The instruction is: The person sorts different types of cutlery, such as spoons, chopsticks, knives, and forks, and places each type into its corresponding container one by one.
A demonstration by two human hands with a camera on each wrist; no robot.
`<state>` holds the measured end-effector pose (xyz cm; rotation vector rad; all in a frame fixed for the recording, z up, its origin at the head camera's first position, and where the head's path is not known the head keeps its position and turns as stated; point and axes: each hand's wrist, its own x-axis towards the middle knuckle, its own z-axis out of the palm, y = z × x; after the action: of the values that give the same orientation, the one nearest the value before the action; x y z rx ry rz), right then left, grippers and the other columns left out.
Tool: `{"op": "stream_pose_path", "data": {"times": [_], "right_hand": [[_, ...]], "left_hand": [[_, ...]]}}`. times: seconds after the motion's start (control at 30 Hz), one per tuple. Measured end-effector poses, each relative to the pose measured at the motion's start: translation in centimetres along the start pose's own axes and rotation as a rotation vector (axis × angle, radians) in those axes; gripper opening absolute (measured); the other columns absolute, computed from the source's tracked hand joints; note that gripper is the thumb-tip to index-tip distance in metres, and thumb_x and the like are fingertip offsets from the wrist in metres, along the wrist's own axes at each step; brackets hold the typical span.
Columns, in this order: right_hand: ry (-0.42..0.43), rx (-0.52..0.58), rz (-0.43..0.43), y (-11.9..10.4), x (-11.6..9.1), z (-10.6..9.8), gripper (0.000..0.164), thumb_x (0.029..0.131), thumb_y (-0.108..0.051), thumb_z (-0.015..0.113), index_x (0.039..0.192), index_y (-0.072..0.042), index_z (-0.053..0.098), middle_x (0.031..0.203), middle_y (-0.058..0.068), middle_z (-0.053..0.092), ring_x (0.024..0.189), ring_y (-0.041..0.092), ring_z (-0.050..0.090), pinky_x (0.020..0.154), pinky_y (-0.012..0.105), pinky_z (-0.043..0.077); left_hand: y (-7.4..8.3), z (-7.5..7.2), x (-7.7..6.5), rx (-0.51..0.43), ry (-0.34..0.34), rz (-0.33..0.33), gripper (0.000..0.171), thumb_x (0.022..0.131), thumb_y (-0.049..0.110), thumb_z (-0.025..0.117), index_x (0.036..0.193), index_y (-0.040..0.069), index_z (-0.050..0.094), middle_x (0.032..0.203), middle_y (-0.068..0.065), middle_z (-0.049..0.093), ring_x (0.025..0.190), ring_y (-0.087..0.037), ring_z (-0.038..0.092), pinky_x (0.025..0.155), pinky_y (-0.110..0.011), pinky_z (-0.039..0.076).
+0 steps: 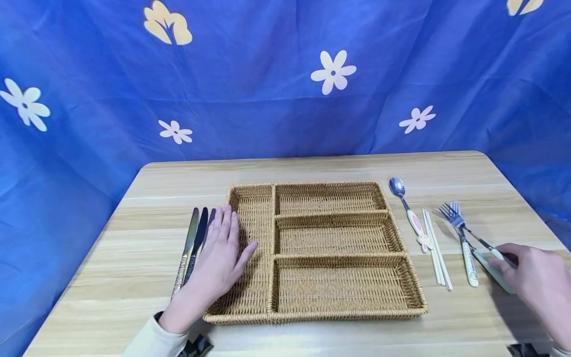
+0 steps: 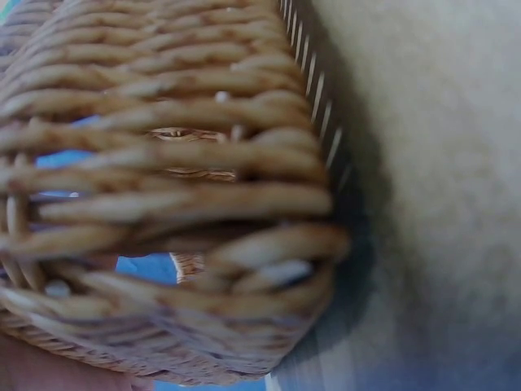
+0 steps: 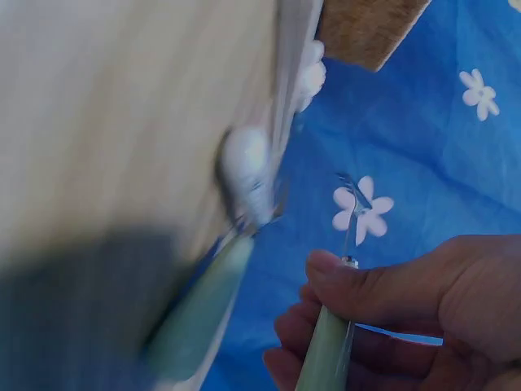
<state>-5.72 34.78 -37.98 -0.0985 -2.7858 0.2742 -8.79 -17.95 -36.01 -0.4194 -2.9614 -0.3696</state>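
Observation:
My left hand (image 1: 219, 263) lies over the left rim of a woven wicker cutlery basket (image 1: 339, 287), fingers straight and thumb spread inward. Several table knives (image 1: 192, 235) lie just left of that hand, which partly covers them. The left wrist view shows the basket's wicker wall (image 2: 187, 199) close up. At the right, my right hand (image 1: 535, 272) pinches a fork by its light green handle (image 3: 327, 346), its tines raised above the table. Below it lie a white-handled fork (image 1: 468, 263) and another light green handle (image 1: 495, 272), whose head I cannot make out clearly.
Between basket and forks lie white chopsticks (image 1: 437, 253) and a spoon (image 1: 415, 223) with a rabbit on its handle. The basket has one long compartment at left and three stacked at right. Behind the wooden table (image 1: 134, 238) hangs a blue flowered cloth (image 1: 250, 89).

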Motion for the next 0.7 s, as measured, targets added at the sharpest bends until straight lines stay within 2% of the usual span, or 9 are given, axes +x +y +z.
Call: {"op": "stream_pose_path", "data": {"times": [0.03,0.13,0.17,0.3,0.43,0.5,0.6,0.7], "right_hand": [[0.002,0.008,-0.018,-0.3,0.1,-0.1,0.033,0.074,-0.021,0.083,0.082,0.007,0.068,0.065,0.02,0.064,0.058,0.043,0.058,0.048,0.05,0.04],[-0.034,0.038,-0.067,-1.7,0.6,-0.7,0.033,0.074,-0.027,0.083,0.079,0.002,0.068,0.062,0.01,0.064,0.052,0.031,0.055,0.046,0.043,0.039],[-0.053,0.057,-0.085,-2.4,0.7,-1.0,0.023,0.067,-0.012,0.085,0.078,-0.001,0.069,0.063,0.009,0.064,0.052,0.028,0.054,0.047,0.041,0.039],[-0.062,0.101,-0.189,-4.6,1.1,-1.6,0.024,0.064,-0.015,0.087,0.078,-0.007,0.069,0.062,-0.002,0.063,0.05,0.01,0.047,0.045,0.032,0.036],[0.007,0.142,-0.297,-6.8,1.6,-1.8,0.028,0.06,-0.024,0.087,0.078,-0.01,0.071,0.062,-0.003,0.064,0.049,0.007,0.047,0.045,0.036,0.041],[0.056,0.175,-0.369,-7.7,1.8,-1.8,0.03,0.066,-0.035,0.082,0.079,-0.01,0.072,0.062,-0.003,0.065,0.048,0.007,0.048,0.044,0.037,0.044],[0.122,0.22,-0.473,-9.1,2.0,-1.6,0.033,0.076,-0.043,0.073,0.081,-0.01,0.074,0.066,0.0,0.069,0.049,0.01,0.055,0.047,0.041,0.05],[0.137,0.26,-0.546,-10.4,1.8,-1.6,0.034,0.085,-0.04,0.068,0.087,-0.006,0.073,0.069,0.003,0.07,0.05,0.014,0.061,0.052,0.042,0.055]], "left_hand": [[0.0,0.0,0.0,0.0,0.001,-0.001,0.077,0.101,0.041,0.046,0.145,-0.016,0.019,0.156,-0.031,0.005,0.145,-0.04,-0.002,0.116,-0.056,0.013],[0.0,-0.1,-0.1,0.008,0.003,0.002,0.077,0.1,0.04,0.047,0.145,-0.016,0.02,0.155,-0.031,0.006,0.145,-0.041,-0.001,0.116,-0.056,0.013],[0.0,-0.1,-0.1,0.012,0.001,0.005,0.077,0.1,0.039,0.048,0.145,-0.016,0.02,0.155,-0.031,0.007,0.145,-0.041,-0.001,0.116,-0.056,0.013],[0.0,-0.2,-0.1,0.035,0.002,0.022,0.076,0.098,0.035,0.053,0.143,-0.018,0.022,0.154,-0.034,0.01,0.144,-0.044,0.002,0.117,-0.055,0.013],[0.0,-0.2,-0.1,0.05,0.033,0.044,0.076,0.095,0.03,0.06,0.141,-0.02,0.025,0.151,-0.037,0.016,0.143,-0.047,0.007,0.116,-0.055,0.015],[0.0,-0.2,-0.2,0.054,0.051,0.051,0.076,0.094,0.028,0.061,0.141,-0.02,0.027,0.15,-0.037,0.018,0.142,-0.048,0.009,0.116,-0.055,0.016],[0.0,-0.2,-0.1,0.056,0.065,0.057,0.076,0.093,0.027,0.063,0.14,-0.021,0.028,0.149,-0.038,0.019,0.142,-0.048,0.011,0.116,-0.055,0.016],[0.0,-0.2,-0.1,0.061,0.062,0.052,0.076,0.093,0.028,0.063,0.14,-0.02,0.028,0.149,-0.038,0.019,0.142,-0.048,0.011,0.116,-0.054,0.016]]}}
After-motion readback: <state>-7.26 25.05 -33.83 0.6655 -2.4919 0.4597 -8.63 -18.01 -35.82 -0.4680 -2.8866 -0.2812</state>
